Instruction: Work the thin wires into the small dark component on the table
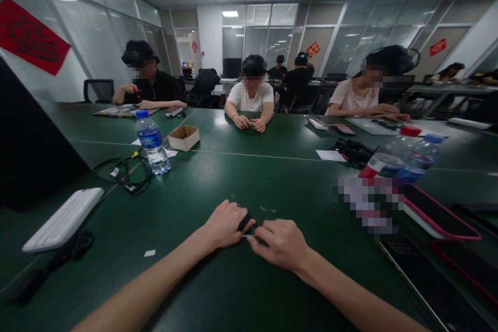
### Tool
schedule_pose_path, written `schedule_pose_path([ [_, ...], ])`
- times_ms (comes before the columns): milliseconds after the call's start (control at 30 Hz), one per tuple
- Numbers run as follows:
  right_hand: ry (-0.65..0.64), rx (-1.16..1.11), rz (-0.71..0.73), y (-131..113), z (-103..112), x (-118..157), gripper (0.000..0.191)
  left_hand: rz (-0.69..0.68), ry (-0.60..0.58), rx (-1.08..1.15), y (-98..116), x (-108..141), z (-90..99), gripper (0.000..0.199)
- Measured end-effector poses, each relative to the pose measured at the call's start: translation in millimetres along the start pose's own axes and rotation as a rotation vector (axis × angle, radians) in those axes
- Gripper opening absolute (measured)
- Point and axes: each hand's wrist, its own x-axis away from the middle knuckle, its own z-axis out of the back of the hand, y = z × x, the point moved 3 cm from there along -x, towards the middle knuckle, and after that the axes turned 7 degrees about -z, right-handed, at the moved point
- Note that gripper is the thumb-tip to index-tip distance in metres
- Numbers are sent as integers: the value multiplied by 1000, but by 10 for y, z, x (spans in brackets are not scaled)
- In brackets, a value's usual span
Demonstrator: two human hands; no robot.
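Note:
Both of my hands meet low over the green table in the middle of the view. My left hand [225, 224] is closed around a small black object [244, 222], whose kind I cannot make out. Beside it, my right hand [283, 243] is curled, its thumb and fingertips pinched at a thin pale strip [248, 236] that spans the gap between the hands. The fingers hide most of both items. Just beyond my hands, small clear scraps [267, 209] lie on the table.
A water bottle [152, 142], an open box [184, 138] and a black cable [130, 181] are ahead left. At left lies a white device [64, 218]. Bottles [420, 158] and phones [431, 280] crowd the right. Several people sit beyond the table [218, 174].

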Motion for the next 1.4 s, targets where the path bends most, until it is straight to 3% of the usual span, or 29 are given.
schedule_pose_path([
  [200,-67,34,-151,350,30,-36,39,-19,17,28,5,-2,27,37],
  [600,-96,58,-181,353,-33,-65,44,-21,31,17,-17,-5,4,35],
  [1033,-93,69,-126,330,-21,-60,41,-26,30,45,-15,14,-25,31],
  [1233,-47,17,75,199,-32,-23,39,13,6,27,-24,8,-50,30],
  [1400,-50,61,-140,230,-44,-55,43,-9,-10,13,-22,12,-39,25],
])
